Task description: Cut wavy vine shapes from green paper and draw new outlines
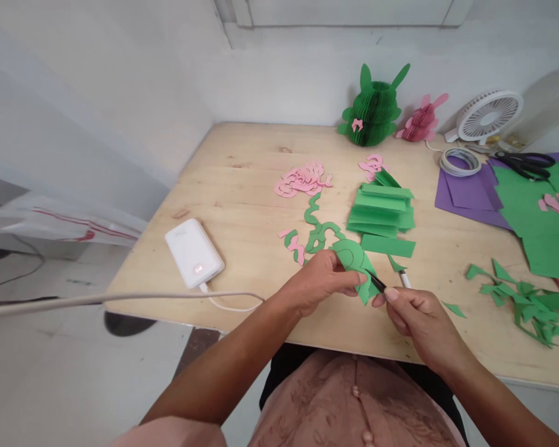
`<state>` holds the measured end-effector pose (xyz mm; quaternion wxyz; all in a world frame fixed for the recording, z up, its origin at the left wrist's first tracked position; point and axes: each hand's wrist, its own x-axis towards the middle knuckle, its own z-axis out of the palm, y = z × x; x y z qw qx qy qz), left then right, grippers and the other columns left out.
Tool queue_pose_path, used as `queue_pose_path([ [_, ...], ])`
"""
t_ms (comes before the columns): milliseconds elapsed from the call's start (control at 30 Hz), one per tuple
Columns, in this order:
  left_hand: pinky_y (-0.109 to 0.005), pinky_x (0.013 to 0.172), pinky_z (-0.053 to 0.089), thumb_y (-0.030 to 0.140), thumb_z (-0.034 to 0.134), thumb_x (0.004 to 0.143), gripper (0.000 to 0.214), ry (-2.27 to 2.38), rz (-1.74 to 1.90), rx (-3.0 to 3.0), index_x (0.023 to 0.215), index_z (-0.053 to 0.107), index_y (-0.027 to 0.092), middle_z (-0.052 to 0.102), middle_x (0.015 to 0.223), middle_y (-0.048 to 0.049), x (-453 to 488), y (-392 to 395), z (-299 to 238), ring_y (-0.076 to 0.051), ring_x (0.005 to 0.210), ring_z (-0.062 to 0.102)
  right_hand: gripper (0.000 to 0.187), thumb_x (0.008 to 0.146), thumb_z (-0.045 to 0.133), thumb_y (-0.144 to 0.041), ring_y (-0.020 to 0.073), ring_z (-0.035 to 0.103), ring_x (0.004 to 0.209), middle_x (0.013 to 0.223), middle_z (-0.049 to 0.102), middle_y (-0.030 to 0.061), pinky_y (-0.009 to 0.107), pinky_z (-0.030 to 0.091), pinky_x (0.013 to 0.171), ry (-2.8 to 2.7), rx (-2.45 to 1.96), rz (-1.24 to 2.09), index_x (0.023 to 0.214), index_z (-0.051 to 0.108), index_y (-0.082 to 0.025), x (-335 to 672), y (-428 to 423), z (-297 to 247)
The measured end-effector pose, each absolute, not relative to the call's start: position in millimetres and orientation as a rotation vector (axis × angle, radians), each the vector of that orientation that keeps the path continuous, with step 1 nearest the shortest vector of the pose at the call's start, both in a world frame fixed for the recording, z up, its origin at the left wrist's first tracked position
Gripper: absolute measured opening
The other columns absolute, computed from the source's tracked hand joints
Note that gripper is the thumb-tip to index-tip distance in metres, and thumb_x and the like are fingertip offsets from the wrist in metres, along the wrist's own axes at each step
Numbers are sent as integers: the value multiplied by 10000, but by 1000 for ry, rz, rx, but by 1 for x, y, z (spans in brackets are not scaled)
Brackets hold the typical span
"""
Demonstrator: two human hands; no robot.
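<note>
Curve-marked green paper [349,253] pinched in your left hand [323,279]; your right hand [417,316] wraps dark scissors [377,282] against it. Green strips [382,211], pink cutouts [302,180] lie beyond; white pen [405,279] nearby.

A pale wood worktop [242,186], dotted with knots, stands against a white back wall [284,81]. A pale frame [345,13] on that wall is cut off by the view's top. Light grey floor [74,372] shows at left. The light is soft, casting faint shadows on the wall.
</note>
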<state>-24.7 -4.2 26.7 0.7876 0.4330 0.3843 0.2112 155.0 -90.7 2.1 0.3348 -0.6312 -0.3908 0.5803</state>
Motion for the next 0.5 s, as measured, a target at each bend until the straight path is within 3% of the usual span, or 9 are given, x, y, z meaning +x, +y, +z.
queue_pose_path([
  [167,-307,773,476,307,717,663,211,830,501,853,788,682,140,676,810,-48,-25,-9,24,-148,771,605,501,810,556,-611,82,184,461,488,257,-70,255,150,456,-1020,-1656,1501,741,709,-139,155,-91,1],
  [500,-305,753,463,299,685,675,196,879,512,833,775,658,132,651,782,-40,-22,-7,22,-141,747,587,510,803,538,-631,91,192,456,492,268,-64,249,155,441,-1046,-1685,1515,745,706,-153,155,-91,2],
])
